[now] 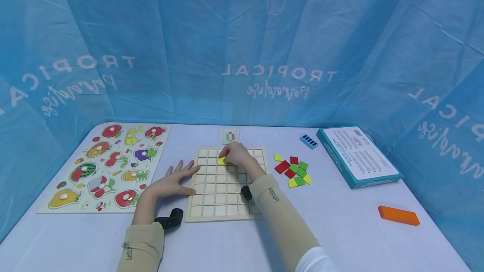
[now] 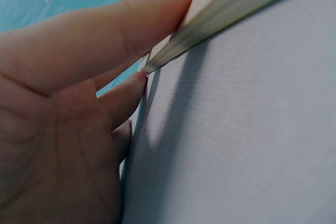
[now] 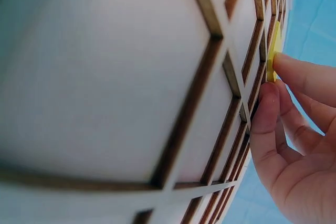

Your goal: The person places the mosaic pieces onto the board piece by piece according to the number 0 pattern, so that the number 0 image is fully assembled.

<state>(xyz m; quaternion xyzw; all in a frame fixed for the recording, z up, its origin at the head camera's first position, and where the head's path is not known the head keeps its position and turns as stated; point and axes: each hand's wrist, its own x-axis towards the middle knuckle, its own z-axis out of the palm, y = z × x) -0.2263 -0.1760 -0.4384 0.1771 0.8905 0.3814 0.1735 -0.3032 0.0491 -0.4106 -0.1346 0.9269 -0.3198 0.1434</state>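
A wooden grid board (image 1: 209, 199) lies on the white table. My left hand (image 1: 172, 184) rests at its left edge with the fingers spread. The thumb (image 2: 131, 22) lies on the board's rim in the left wrist view. Over the upper rows, my right hand (image 1: 239, 155) pinches a yellow piece (image 3: 273, 51) at its edge, close against the grid. In the head view the fingers partly hide this piece. Just behind the board lies a small pattern card (image 1: 230, 136) with coloured squares.
Right of the board is a loose group of red pieces (image 1: 282, 167), green pieces (image 1: 301, 171) and yellow pieces. A blue block (image 1: 309, 141), a teal box (image 1: 363, 156) and an orange bar (image 1: 398, 215) stand farther right. A fruit puzzle board (image 1: 107, 171) covers the left side.
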